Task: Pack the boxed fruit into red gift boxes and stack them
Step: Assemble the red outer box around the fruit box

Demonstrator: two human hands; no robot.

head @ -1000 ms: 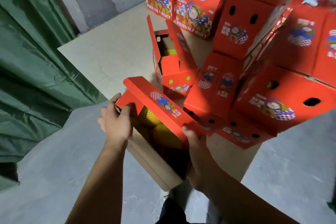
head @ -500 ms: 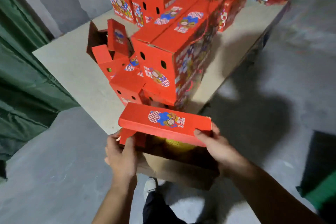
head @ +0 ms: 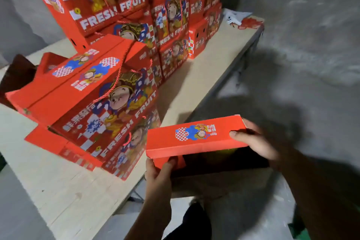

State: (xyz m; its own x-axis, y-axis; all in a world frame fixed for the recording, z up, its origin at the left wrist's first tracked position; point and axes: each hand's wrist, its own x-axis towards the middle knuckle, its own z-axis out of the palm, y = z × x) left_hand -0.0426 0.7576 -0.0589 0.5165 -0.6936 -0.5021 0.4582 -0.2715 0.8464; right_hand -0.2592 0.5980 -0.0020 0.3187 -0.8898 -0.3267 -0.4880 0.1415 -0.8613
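Both hands, left hand and right hand, pinch the gift box ends; stiff cardboard, probably heavy with fruit, support underneath.

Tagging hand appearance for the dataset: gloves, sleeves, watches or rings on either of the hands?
Both hands are bare: no gloves on the left hand or the right hand. Both forearms are uncovered as far as the frame shows, with no sleeve or cuff in view. No watch, ring or band is visible, though the right forearm sits in shadow.
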